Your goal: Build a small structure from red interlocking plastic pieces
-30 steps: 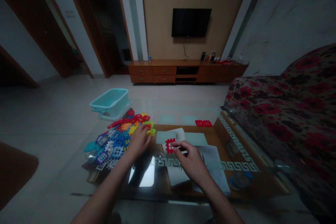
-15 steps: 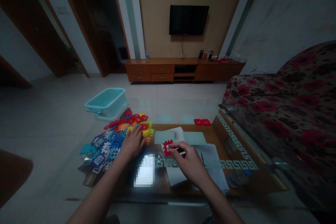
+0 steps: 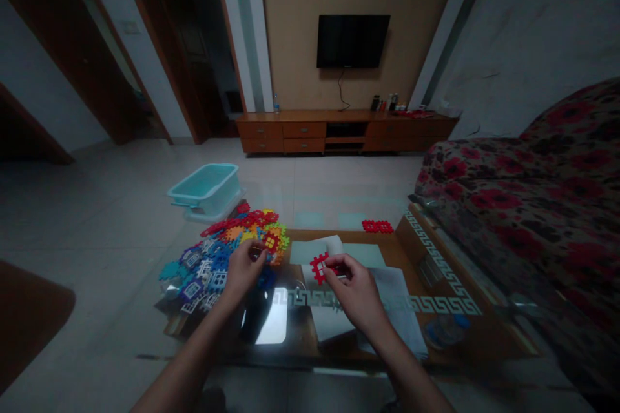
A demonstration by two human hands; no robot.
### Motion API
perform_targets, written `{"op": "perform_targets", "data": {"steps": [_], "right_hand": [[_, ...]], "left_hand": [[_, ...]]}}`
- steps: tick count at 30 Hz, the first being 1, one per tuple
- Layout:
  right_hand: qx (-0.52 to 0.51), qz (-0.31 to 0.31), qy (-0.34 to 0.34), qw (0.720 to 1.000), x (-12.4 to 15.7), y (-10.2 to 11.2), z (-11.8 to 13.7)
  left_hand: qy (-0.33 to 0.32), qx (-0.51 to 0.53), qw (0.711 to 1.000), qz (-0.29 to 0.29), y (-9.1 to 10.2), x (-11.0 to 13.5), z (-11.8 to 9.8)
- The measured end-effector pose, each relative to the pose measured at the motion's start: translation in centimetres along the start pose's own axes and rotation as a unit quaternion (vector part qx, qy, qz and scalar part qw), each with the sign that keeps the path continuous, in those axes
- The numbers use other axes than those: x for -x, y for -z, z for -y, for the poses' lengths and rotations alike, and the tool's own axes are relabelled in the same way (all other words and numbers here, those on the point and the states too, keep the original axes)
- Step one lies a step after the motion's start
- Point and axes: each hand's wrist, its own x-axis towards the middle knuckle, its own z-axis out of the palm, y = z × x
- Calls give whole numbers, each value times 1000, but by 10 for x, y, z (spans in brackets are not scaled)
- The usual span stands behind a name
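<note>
Pinching a red piece [image 3: 318,268], right fingers [image 3: 343,259] hide its edge; whether left fingers [image 3: 252,245] pinch is unclear

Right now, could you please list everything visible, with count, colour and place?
loose pieces: many, multicoloured, left
held piece: one, red, centre
joined pieces: several, red, far side
table: one, glass and brown, foreground
papers: several, whitish, table's middle
container: one, blue-topped, right
tub: one, turquoise, left
television: one, black, wall
cabinet: one, brown, below television
small items: several, mixed, cabinet top
sofa: one, flowered, right
left fingers: one hand, at loose pieces
right fingers: one hand, on held piece
</note>
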Motion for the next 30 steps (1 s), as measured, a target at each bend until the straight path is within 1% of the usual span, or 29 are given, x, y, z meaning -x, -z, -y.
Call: {"op": "perform_targets", "data": {"steps": [1, 3, 5, 7, 8, 10, 11, 13, 15, 18, 20, 22, 24, 28, 29, 30], "right_hand": [[-15, -9, -2, 1000, 0, -1, -2], [-53, -29, -9, 998, -1, -2, -4], [-103, -47, -27, 993, -1, -4, -5], [-159, -51, -59, 984, 0, -4, -5], [-182, -46, -77, 979, 1, -5, -4], [-216, -25, -112, 969, 2, -6, -2], [-228, -13, -128, 965, 3, -7, -1], [-251, 12, -155, 955, 5, -10, 2], [-277, 37, -179, 943, 8, -13, 5], [-289, 54, -206, 933, 10, -16, 8], [-272, 44, -207, 939, 10, -17, 7], [-252, 25, -197, 947, 9, -17, 6], [-238, 8, -187, 953, 7, -17, 4], [-227, -18, -176, 958, 4, -14, 4], [-225, -23, -173, 959, 4, -13, 4], [-223, -27, -170, 960, 4, -12, 5]], "left_hand": [[32, 33, 999, 7, -1, 3, -4], [75, 108, 991, 22, -4, 10, -13], [112, 203, 972, 32, -8, 17, -25], [159, 302, 938, 54, -12, 25, -39], [184, 342, 919, 77, -13, 29, -46], [227, 389, 884, 120, -14, 36, -61], [240, 402, 874, 132, -13, 39, -68], [247, 419, 859, 159, -10, 43, -80], [238, 417, 858, 182, -5, 45, -88], [225, 399, 870, 183, 0, 44, -94], [230, 410, 866, 174, 0, 44, -94], [242, 442, 847, 169, -2, 44, -94], [263, 476, 822, 168, -3, 46, -94], [289, 534, 769, 199, -3, 48, -96], [286, 541, 763, 208, -2, 49, -97], [277, 541, 764, 217, -1, 49, -97]]}}
